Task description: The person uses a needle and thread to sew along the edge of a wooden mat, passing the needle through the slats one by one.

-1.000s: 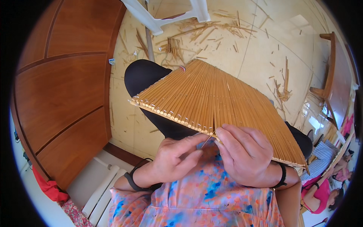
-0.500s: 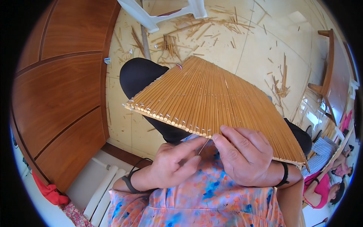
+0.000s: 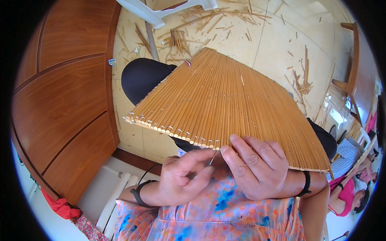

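A panel of yellow-brown reed stalks (image 3: 209,100) laid side by side rests across my lap, its stalks fanning out. Short white stitches run along its near edge, where the cut round ends show. My right hand (image 3: 255,166) grips that near edge, thumb at the stalk ends and fingers on top. Just left of it, my left hand (image 3: 185,174) is closed with thumb and forefinger at a thin needle (image 3: 214,157), whose upper end meets the edge by my right thumb. Whether the needle tip has entered a stalk is hidden.
Broken stalk pieces (image 3: 179,40) litter the tiled floor ahead. A white plastic stool (image 3: 155,16) stands beyond my knee (image 3: 142,78). Brown wooden cabinet doors (image 3: 72,84) rise at left. A wooden piece of furniture (image 3: 356,68) and a person in pink (image 3: 341,197) are at right.
The panel's left corner has shifted slightly left and down in the view. Both hands stay at the near edge, with the left thumb and forefinger now at the needle.
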The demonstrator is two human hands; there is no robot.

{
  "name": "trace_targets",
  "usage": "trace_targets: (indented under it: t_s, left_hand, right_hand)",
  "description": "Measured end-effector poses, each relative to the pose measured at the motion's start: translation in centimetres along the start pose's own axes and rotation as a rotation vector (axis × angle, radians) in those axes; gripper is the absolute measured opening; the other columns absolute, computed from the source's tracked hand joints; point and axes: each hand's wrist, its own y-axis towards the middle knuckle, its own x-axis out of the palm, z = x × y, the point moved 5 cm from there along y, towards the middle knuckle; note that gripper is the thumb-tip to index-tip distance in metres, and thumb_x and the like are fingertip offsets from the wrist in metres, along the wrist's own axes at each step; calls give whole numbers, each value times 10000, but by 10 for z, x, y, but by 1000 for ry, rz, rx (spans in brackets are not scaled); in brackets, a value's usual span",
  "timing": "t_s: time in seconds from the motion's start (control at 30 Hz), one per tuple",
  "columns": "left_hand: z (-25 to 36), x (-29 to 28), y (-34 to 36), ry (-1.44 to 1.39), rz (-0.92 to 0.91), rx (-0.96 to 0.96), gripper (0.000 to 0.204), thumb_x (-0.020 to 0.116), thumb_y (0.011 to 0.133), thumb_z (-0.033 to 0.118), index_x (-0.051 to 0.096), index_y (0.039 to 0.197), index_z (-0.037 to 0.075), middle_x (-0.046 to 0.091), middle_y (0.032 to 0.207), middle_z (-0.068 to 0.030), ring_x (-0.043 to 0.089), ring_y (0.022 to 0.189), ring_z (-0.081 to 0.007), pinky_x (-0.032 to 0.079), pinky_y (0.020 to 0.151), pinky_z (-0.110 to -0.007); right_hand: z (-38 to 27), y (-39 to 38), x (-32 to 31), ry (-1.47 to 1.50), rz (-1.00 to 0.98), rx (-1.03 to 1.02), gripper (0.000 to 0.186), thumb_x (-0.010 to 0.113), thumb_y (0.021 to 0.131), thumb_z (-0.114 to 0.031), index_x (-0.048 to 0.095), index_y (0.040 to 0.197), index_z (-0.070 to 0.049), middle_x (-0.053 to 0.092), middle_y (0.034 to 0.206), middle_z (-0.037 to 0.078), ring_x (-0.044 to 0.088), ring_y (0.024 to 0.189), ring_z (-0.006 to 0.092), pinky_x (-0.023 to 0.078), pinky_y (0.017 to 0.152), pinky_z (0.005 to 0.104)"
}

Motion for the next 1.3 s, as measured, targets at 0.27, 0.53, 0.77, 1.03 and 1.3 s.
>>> trace_targets:
  t_s: [0.27,0.53,0.77,1.03,1.3]
  left_hand:
    - [-12,3,-3,-110,7,-182,232,591,891,-16,568,1118,-59,623,625,-7,530,542,-25,411,503,-198]
    - [-20,1,-3,-273,43,-215,245,618,878,-33,601,1122,-32,603,626,33,499,569,1,404,530,-186]
    - [-20,0,-1,-268,-9,-200,244,586,908,-17,566,1149,-52,584,634,7,494,559,-12,393,518,-185]
    - [-23,2,2,-254,-54,-242,293,564,906,-33,555,1199,-29,533,604,43,453,549,0,364,515,-190]
    - [-26,3,12,-312,-151,-189,322,531,950,71,509,1249,-44,598,797,-53,552,658,-90,452,592,-230]
  right_hand:
    - [0,0,0,2,-12,18,344,583,801,-204,674,1089,-38,674,1012,144,641,807,231,434,615,283]
    - [0,-4,0,1,-23,52,317,602,815,-173,665,1084,-17,687,1029,149,651,825,234,464,627,284]
    - [2,-4,-2,57,-20,98,318,622,810,-161,654,1087,-9,685,1034,152,655,826,236,461,596,286]
    - [1,-5,0,-50,-3,27,332,613,797,-171,652,1084,-9,681,1009,136,654,814,223,454,593,275]
    - [5,0,-6,-139,-62,99,343,616,725,-134,679,1033,1,678,960,122,651,823,207,474,630,281]
